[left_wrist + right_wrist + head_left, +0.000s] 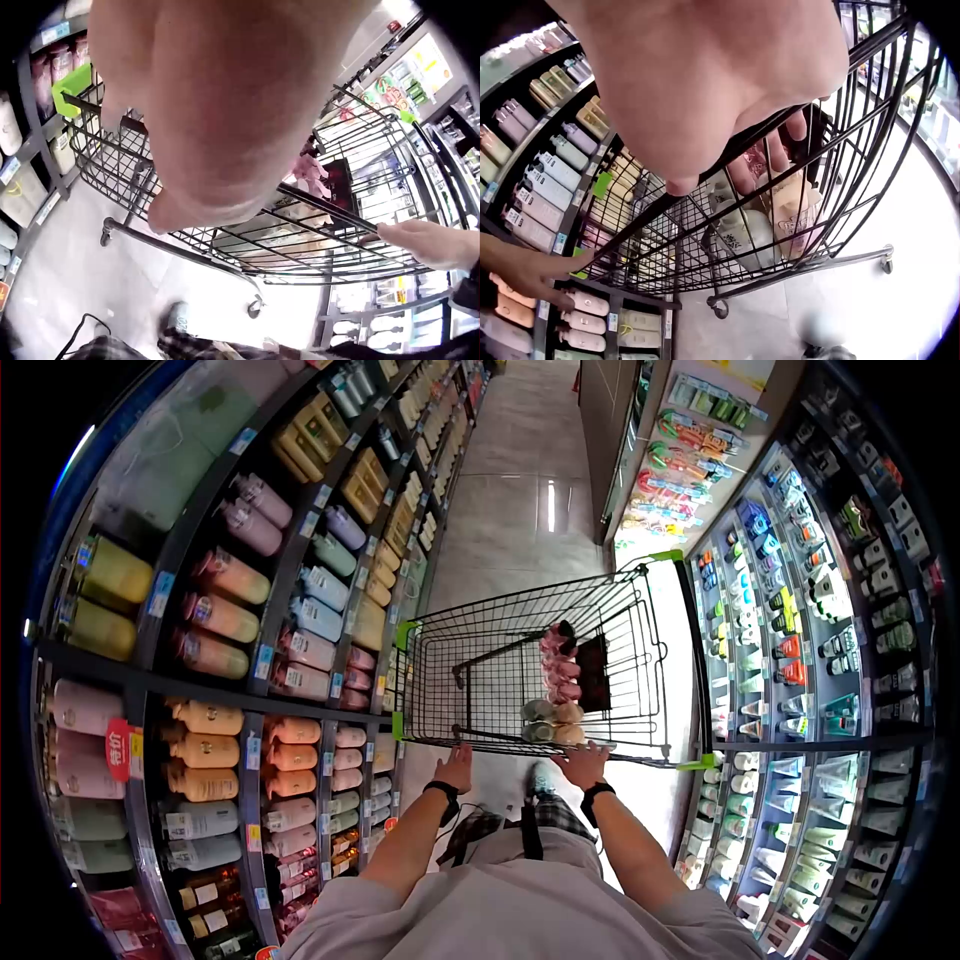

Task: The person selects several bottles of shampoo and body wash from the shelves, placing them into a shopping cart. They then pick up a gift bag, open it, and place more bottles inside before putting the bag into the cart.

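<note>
Okay so, the near rim of the shopping cart (695, 650) is gripped by the right hand (585, 765), fingers curled over; the left hand (455, 768) is set on it too, but whether it's clenched can't be told. Pale bottles (746, 236), pink items (560, 660) and a dark box (595, 672) are held inside. The cart is flanked by stocked shelves (145, 682), with grey floor (510, 530) seen beyond.

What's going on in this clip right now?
A person stands between stocked shelves with both hands at the near side of a wire cart. The right hand grips the top rail, fingers over it; the left hand is by the rail further along, its hold unclear. In the cart are pale bottles, pink items and a dark box. Neither hand holds any goods.
</note>
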The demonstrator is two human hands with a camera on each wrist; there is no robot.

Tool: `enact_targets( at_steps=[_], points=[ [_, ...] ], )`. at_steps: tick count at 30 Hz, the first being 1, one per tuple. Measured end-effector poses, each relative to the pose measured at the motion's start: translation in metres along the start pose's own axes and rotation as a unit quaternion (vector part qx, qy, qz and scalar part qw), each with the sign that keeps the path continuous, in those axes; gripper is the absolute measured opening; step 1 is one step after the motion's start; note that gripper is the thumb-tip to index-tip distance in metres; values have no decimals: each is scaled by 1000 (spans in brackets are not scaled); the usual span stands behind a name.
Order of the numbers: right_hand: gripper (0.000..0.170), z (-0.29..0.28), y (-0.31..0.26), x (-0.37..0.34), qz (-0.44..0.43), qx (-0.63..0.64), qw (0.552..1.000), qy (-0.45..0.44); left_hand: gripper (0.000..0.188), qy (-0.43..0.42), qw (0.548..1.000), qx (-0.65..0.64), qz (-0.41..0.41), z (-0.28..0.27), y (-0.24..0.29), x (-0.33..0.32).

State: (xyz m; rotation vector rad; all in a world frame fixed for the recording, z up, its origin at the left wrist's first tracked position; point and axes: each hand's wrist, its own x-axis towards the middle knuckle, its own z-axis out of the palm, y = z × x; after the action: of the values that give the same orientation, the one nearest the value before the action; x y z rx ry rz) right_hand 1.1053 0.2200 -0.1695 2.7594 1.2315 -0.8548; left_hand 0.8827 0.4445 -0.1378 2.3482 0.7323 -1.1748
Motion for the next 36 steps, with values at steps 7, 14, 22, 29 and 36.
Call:
enact_targets(
  at_steps=[7, 14, 22, 29, 36],
  points=[
    [61, -28, 0, 50, -11, 5, 1000, 8, 78, -5, 999, -20, -26, -45, -1, 31],
    [60, -60, -4, 99, -6, -38, 999, 17, 79, -8, 1000, -25, 11, -94, -17, 54],
    [72, -104, -20, 154, 57, -52, 995, -59, 76, 7, 995, -63, 83, -145, -58, 105],
    [75, -132, -25, 169, -53, -161, 985, -37, 80, 59, 994, -75, 44, -167, -58, 139],
    [79, -143, -24, 200, -60, -153, 985, -49, 67, 61, 973, -222, 11, -188, -53, 116]
  ],
)
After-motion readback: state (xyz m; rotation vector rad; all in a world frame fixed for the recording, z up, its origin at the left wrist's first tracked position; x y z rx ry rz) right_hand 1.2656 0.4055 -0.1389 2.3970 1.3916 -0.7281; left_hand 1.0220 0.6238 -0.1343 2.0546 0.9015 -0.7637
